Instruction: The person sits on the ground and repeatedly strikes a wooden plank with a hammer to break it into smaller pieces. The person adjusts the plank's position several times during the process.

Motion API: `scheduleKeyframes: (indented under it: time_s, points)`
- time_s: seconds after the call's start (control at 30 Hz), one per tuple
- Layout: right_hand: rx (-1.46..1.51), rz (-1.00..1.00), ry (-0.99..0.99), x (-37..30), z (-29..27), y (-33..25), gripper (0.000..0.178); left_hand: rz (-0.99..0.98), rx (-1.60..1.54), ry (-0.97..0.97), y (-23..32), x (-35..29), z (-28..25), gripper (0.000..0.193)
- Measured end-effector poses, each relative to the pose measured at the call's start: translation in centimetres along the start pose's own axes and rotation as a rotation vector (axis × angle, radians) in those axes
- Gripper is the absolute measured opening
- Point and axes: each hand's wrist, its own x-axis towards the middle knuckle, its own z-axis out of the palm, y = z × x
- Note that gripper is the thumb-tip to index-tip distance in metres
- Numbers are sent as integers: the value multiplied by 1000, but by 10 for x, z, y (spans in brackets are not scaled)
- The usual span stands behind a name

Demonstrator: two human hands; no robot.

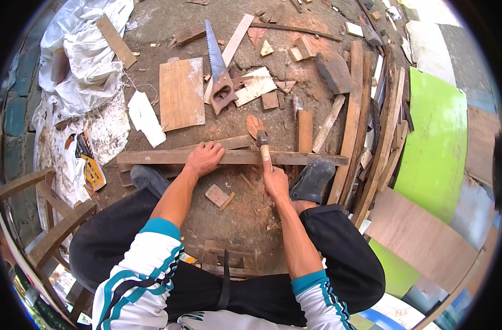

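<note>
A long wooden strip [308, 159] lies crosswise in front of me, between my two shoes. My left hand [205, 158] rests on it left of the middle, fingers curled over its far side. My right hand [275, 180] is closed round the handle of a hammer [265, 150]. The hammer's metal head stands just past the strip, above a reddish dry leaf [254, 126]. A second wooden piece [231, 143] lies at an angle behind the strip. Between my feet sits a small wood block [217, 194] beside a thin stick.
A handsaw [219, 77] lies beyond, beside a square wooden board [181, 94]. Long planks [350, 124] line the right, next to a green panel [432, 143]. White plastic sheeting [86, 49] and a yellow-black package [90, 160] lie left. A dark brick-like block [334, 72] sits ahead.
</note>
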Motion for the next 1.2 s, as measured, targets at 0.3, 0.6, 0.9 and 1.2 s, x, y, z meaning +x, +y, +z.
scheduleKeyframes:
  time_s: [0.3,0.6,0.9,1.2]
  points:
    - [301,205,-14,-70,-53,-17,67,-11,-2,147,5,-14,11,44]
    - [280,207,15,-104,-74,-13,64,-196,-307,64,30,-27,6,71]
    - [314,81,60,-123,-72,-5,66,-55,31,59,24,-13,5,82]
    - [228,-171,170,-78,5,77,66,-394,-80,-43,38,-27,-1,112]
